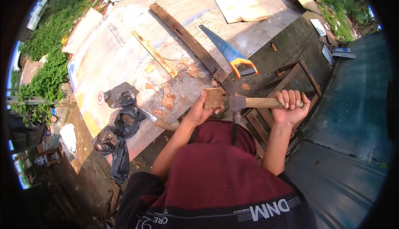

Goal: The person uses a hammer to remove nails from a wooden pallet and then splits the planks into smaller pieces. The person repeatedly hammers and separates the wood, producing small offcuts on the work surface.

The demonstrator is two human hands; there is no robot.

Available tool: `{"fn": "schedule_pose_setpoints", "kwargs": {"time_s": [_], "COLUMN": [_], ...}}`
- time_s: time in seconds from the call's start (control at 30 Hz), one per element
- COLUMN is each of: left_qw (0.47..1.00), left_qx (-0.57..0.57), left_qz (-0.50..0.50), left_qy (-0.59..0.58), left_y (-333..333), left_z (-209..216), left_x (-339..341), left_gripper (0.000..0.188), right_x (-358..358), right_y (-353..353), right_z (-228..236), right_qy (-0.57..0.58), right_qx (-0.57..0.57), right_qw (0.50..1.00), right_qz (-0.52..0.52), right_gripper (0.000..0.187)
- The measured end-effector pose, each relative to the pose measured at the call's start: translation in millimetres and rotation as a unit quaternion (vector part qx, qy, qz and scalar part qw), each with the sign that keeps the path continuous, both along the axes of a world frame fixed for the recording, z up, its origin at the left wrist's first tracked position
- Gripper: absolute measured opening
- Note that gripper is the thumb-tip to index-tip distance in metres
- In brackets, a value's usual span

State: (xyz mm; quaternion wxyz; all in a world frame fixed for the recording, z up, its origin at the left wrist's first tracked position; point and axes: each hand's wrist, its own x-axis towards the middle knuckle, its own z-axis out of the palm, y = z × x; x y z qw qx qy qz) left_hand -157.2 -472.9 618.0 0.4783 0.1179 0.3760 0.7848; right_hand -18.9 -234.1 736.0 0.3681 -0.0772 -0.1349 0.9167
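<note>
My left hand (198,112) is closed round a small square wooden block (213,98), held up in front of my lap. Level with it, my right hand (289,107) grips the wooden handle of a hammer (262,102). The dark metal hammer head (237,104) is close to the block's right side; whether they touch I cannot tell. A long dark wooden beam (187,38) runs away from just beyond my hands, with a small wood piece (220,75) at its near end. Right of the beam lies a handsaw (226,50) with an orange and black handle.
Wood chips (168,101) and a pale wooden strip (156,54) lie on the large worn board (120,42). Black plastic bags (129,123) sit at left beside a long-handled tool (160,123). A wooden frame (305,77) stands at right, near blue-green metal sheeting (353,104).
</note>
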Motion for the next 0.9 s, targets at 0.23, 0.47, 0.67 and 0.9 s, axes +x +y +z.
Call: {"fn": "schedule_pose_setpoints", "kwargs": {"time_s": [0.23,0.47,0.67,0.9], "left_qw": [0.996,0.934,0.787,0.889], "left_qx": [0.054,-0.203,-0.375,-0.206], "left_qz": [0.059,0.289,0.381,0.017], "left_qy": [-0.033,0.060,0.307,0.409], "left_y": [-65.6,-87.7,-103.1,-75.1], "left_z": [32.6,5.3,-15.2,65.7], "left_x": [-18.3,-47.4,-49.3,14.7], "left_gripper": [0.089,0.053,0.053,0.054], "right_x": [4.5,-3.5,-12.1,-19.4], "right_y": [-15.4,-35.2,-49.5,-63.3], "right_z": [13.1,4.8,3.4,-3.7], "right_qy": [0.039,0.100,0.099,0.082], "right_qx": [-0.068,-0.132,-0.141,-0.143], "right_qw": [0.997,0.986,0.984,0.986], "right_qz": [0.010,0.024,0.040,0.028], "right_gripper": [0.038,0.036,0.036,0.036]}}
